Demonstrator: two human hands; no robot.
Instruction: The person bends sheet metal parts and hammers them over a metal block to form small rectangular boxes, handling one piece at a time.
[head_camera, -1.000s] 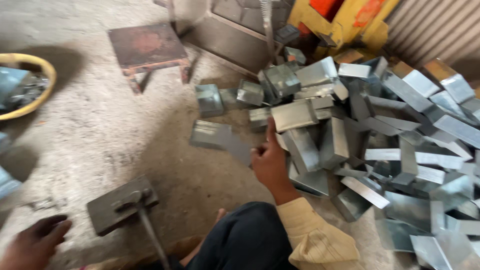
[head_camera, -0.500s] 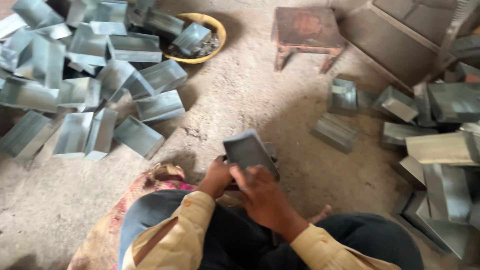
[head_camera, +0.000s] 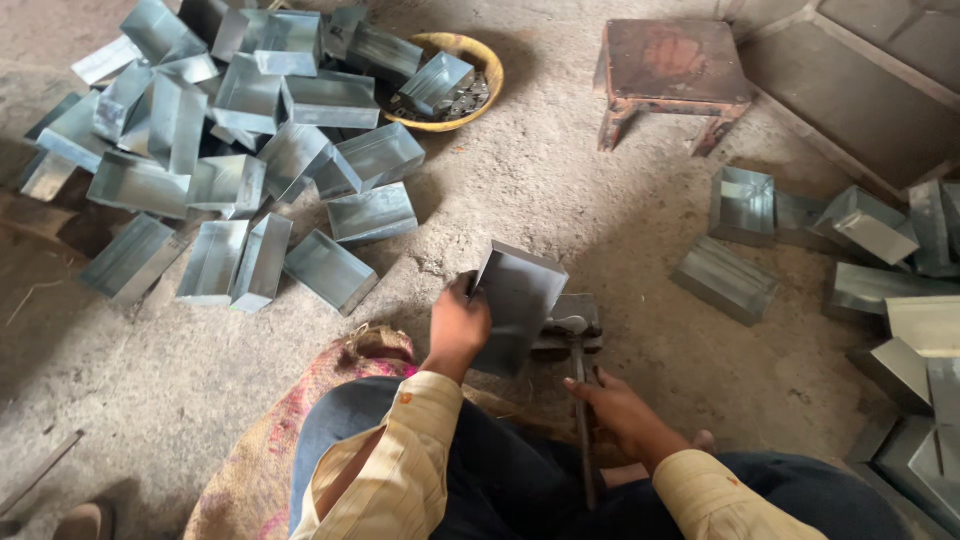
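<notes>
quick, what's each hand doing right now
Left hand: closed on the edge of a folded sheet-metal tray, holding it tilted over the press tool.
Right hand: resting on the tool's long handle, fingers partly curled.

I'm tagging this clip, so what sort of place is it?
Probably a small sheet-metal workshop: heaps of folded metal boxes on a dusty floor, and a lever tool beside the person's right hand.

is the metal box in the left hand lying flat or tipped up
Tipped up. The left hand grips the metal box by one edge, tilting it on the small press.
</notes>
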